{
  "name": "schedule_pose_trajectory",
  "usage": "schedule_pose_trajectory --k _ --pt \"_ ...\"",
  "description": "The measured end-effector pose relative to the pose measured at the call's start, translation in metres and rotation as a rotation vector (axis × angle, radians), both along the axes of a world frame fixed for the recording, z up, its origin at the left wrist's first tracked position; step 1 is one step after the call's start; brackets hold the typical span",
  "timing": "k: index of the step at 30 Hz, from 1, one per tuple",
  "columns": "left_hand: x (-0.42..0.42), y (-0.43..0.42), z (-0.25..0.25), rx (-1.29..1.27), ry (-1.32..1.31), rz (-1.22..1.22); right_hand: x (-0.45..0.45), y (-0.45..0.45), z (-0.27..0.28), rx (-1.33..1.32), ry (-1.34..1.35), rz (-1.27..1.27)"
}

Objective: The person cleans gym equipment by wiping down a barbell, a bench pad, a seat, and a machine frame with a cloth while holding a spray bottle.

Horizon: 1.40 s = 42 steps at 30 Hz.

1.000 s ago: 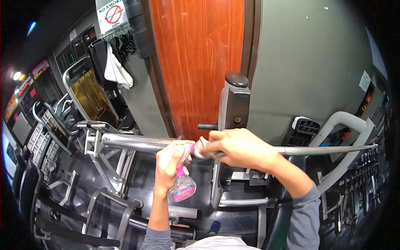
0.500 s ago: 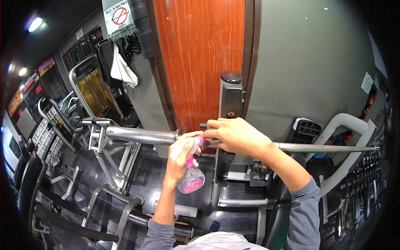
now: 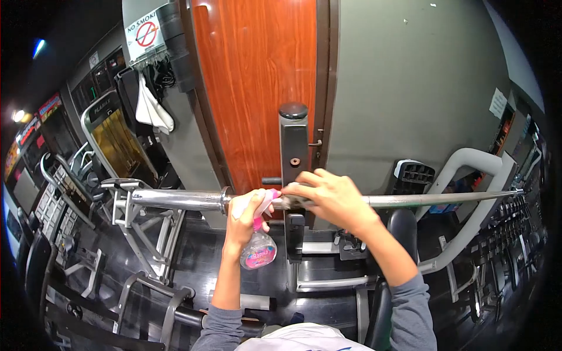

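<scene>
My left hand (image 3: 244,219) is wrapped round the neck of a clear spray bottle (image 3: 258,250) with a pink and white trigger head and a pink label. Its nozzle points right, towards my other hand. A steel barbell (image 3: 175,199) runs across the view just behind both hands. Over the bar, beside the upright, my right hand (image 3: 333,198) curls its fingers round a greyish, crumpled piece that looks like a cloth (image 3: 293,202), mostly hidden by the fingers.
A metal rack upright (image 3: 294,140) with a black cap stands behind the bar, before a wooden door (image 3: 252,70). Padded black bench parts (image 3: 403,231) lie at lower right. Gym machines (image 3: 120,137) stand left, and a dumbbell rack (image 3: 503,245) is at far right.
The whole view has shifted, so the scene sits further left. My right hand has lifted its fingers slightly beside the nozzle; the left still grips the spray bottle.
</scene>
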State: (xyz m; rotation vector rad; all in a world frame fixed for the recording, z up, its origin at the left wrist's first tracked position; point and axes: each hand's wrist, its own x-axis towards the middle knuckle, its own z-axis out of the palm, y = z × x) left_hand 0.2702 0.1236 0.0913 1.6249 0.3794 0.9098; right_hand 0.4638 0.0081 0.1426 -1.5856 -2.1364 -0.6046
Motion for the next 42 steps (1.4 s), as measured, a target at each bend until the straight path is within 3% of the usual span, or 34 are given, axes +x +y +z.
schedule_pose_trajectory --k 3,14,16,18,30,37,42 --pt "-0.002 0.007 -0.006 -0.143 -0.032 -0.033 -0.003 -0.001 -0.004 -0.016 0.085 -0.053" --pt "0.002 0.006 -0.011 -0.102 -0.03 -0.007 0.024 -0.056 0.017 -0.3 0.289 -0.25" --pt "0.002 0.008 -0.014 -0.104 -0.042 -0.017 0.016 -0.033 0.002 0.008 0.132 -0.088" --pt "0.0 0.007 -0.014 -0.11 -0.04 -0.03 0.003 -0.008 -0.008 0.046 0.159 -0.072" --pt "-0.002 0.005 -0.015 -0.083 -0.065 -0.03 0.022 -0.081 -0.001 -0.174 0.282 -0.278" --pt "-0.002 0.005 -0.013 -0.07 -0.028 -0.021 -0.001 -0.034 -0.033 0.191 0.049 -0.085" --pt "-0.004 0.006 -0.013 -0.086 -0.03 -0.045 0.021 -0.064 -0.045 0.181 0.037 -0.162"
